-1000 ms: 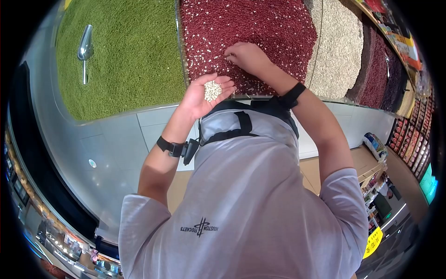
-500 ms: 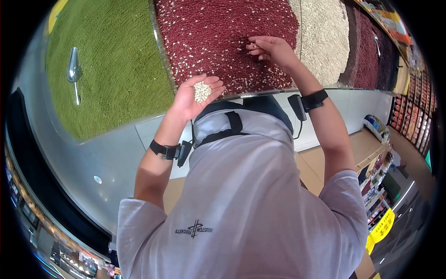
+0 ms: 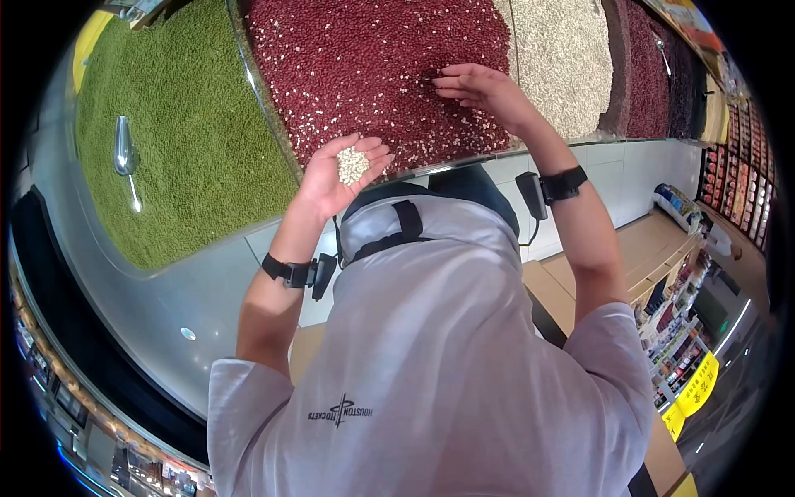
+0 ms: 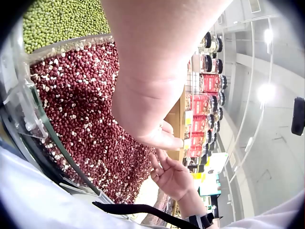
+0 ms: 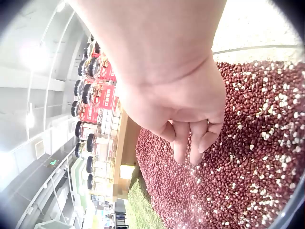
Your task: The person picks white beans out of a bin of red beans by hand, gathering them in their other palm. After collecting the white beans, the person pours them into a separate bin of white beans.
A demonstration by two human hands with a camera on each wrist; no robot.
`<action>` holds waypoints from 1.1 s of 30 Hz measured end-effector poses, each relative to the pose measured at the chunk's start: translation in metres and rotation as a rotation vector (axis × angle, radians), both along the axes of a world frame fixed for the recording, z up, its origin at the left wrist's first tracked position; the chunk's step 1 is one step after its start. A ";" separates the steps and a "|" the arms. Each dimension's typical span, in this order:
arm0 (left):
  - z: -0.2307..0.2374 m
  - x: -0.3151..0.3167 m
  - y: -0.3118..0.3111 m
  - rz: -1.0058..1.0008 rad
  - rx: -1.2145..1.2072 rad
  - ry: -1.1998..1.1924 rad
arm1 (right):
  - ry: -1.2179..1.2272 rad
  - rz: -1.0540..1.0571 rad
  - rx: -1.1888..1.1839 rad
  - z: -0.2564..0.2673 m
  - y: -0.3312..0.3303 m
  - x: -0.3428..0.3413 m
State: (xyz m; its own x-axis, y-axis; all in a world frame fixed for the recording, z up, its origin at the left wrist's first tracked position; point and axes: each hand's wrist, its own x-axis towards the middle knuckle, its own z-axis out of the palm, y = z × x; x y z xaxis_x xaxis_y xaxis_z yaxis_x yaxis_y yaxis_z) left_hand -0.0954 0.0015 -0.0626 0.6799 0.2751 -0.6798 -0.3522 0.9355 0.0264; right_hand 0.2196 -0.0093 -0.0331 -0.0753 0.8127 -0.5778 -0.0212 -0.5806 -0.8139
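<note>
In the head view my left hand (image 3: 325, 180) is palm up over the near left corner of the red bean bin, carrying a small heap of white grains (image 3: 354, 166) on the palm. My right hand (image 3: 490, 94) hovers over the dark red beans (image 3: 373, 74), its fingers extended towards the left and loosely together. White grains lie scattered among these beans, thickest along the left side and near edge. In the right wrist view the fingers (image 5: 180, 143) point down over the beans, and no grain shows between them.
Green beans (image 3: 182, 108) fill the left bin, with a metal scoop (image 3: 123, 149) lying on them. Right of the red beans is a bin of white grains (image 3: 563, 66), then darker ones. A clear divider (image 3: 257, 87) separates green from red. Shelved jars (image 4: 200, 102) stand beyond.
My right hand has risen off the red beans and moved right, its gathered fingers straightening out. The left hand still carries the white grains. The head view has turned slightly.
</note>
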 end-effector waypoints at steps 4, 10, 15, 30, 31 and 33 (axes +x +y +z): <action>0.004 0.002 0.000 0.014 0.009 0.046 | -0.165 -0.033 -0.011 -0.006 0.003 0.006; 0.006 0.003 -0.002 0.015 0.000 0.058 | -1.177 0.351 0.660 -0.013 0.003 -0.018; 0.013 0.003 -0.002 0.025 -0.003 0.086 | -1.184 0.438 0.652 -0.032 0.012 -0.036; 0.011 -0.004 -0.001 0.042 -0.001 0.058 | -1.056 0.364 0.504 -0.023 0.012 -0.035; 0.011 -0.003 0.000 0.036 -0.009 0.055 | -1.020 0.321 0.514 -0.020 0.011 -0.032; 0.011 -0.001 0.001 0.029 -0.016 0.050 | -0.986 0.277 0.526 -0.010 0.008 -0.033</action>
State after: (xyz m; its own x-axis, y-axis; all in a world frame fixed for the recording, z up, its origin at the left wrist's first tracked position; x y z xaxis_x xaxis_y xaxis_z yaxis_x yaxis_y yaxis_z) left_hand -0.0967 0.0028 -0.0521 0.6369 0.2836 -0.7169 -0.3782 0.9252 0.0299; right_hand 0.1864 -0.0015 -0.0434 0.0072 0.9968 -0.0795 0.8347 -0.0498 -0.5484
